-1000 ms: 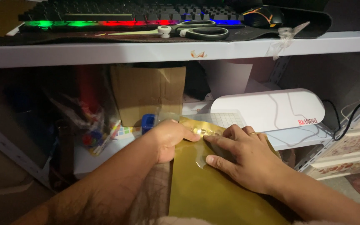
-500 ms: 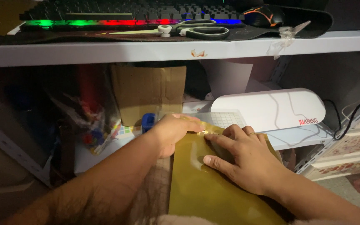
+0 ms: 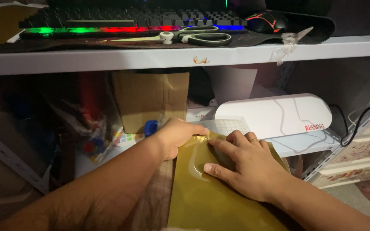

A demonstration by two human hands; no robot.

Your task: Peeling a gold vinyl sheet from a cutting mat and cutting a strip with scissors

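Down on the lower shelf point(image 3: 296, 147), both hands work on a glossy gold vinyl sheet point(image 3: 219, 196) that runs lengthwise from the bottom edge of the view toward the white cutting machine point(image 3: 275, 115) at the shelf's back right. The sheet's long axis points away from the person, and its far end meets a translucent gridded mat point(image 3: 225, 126) lying just in front of the machine. The left hand point(image 3: 178, 137) sits at the sheet's far left corner, its grip narrow, fingers curled over the edge and pinching it; whether it also catches the mat beneath cannot be told. The right hand point(image 3: 240, 164) lies flat and spread on the sheet just beside it, fingers pressing down and pointing left, holding nothing. A raised bubble shows in the vinyl under those fingers. The left hand is nearer the corner where sheet and mat meet. The sheet's near end is cut off by the frame, and the dark left side of the shelf, behind a cardboard box point(image 3: 150, 100), is hard to make out. Scissors point(image 3: 193, 36) and a lit keyboard point(image 3: 129, 19) rest on the worktop point(image 3: 150, 57) above.
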